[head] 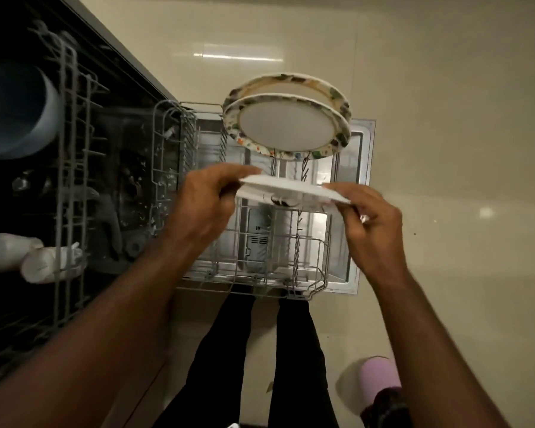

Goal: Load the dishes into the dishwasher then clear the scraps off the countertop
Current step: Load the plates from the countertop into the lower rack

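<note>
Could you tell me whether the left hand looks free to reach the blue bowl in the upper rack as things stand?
Probably not yet. The left hand grips one edge of the white plate, shared with the right hand. The blue bowl sits uncovered in the upper rack, so letting go would free the way.

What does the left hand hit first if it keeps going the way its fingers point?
Probably nothing at once. The left hand grips the white plate with fingers aimed right, across the lower rack. The right hand on the plate's other edge is next in that line, though depth is unclear.
</note>
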`<act>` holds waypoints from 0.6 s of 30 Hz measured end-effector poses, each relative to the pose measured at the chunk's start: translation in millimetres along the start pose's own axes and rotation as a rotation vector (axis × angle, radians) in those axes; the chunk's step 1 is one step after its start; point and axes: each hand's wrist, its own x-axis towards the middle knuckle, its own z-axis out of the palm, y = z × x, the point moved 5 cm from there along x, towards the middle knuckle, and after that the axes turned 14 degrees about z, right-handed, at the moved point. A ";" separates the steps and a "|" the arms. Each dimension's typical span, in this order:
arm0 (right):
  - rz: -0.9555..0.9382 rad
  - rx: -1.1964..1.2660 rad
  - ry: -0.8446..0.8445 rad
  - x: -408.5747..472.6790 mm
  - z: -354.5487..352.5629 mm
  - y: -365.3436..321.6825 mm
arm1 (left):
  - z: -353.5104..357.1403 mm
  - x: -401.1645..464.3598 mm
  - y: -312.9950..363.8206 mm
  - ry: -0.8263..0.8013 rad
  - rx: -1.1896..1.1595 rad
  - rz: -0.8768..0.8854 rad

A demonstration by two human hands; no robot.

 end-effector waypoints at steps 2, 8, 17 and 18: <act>-0.046 -0.014 0.015 26.3 1.0 2.9 | 2.8 21.2 -6.9 0.026 0.019 0.033; -0.151 -0.021 0.042 97.0 5.3 4.4 | 8.7 83.1 -33.1 0.091 0.035 0.067; -0.104 0.027 -0.007 142.4 13.8 10.8 | 19.3 129.6 -55.4 0.129 0.008 0.085; -0.095 0.034 -0.010 143.0 14.5 13.2 | 21.5 130.1 -57.7 0.133 0.000 0.089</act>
